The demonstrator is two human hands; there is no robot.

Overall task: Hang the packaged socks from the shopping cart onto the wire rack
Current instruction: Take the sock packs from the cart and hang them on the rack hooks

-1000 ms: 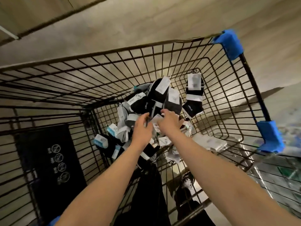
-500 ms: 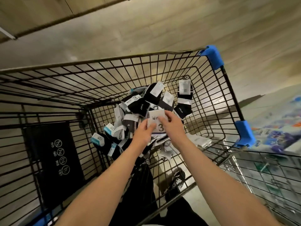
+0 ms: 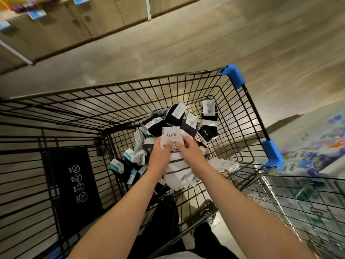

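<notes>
A black wire shopping cart (image 3: 188, 81) with blue corner guards holds a heap of packaged socks (image 3: 168, 118), mostly black, grey and white with paper labels. Both hands hold one white striped sock pack (image 3: 177, 169) lifted above the heap. My left hand (image 3: 160, 156) pinches the left side of its white label card (image 3: 170, 135). On the card's right side, my right hand (image 3: 190, 152) pinches it with thumb on the front. The socks hang down below the hands. A wire rack is not in view.
A black child-seat flap (image 3: 74, 184) with warning icons sits at the cart's near left. A second wire cart or basket (image 3: 308, 212) stands at the right, beside a colourful display (image 3: 321, 150). Wooden shelving (image 3: 74, 25) runs along the top. My legs show through the cart floor.
Both hands dug into the heap, took hold of the white striped pack and raised it clear of the pile. The view has tilted up, showing more floor and shelving.
</notes>
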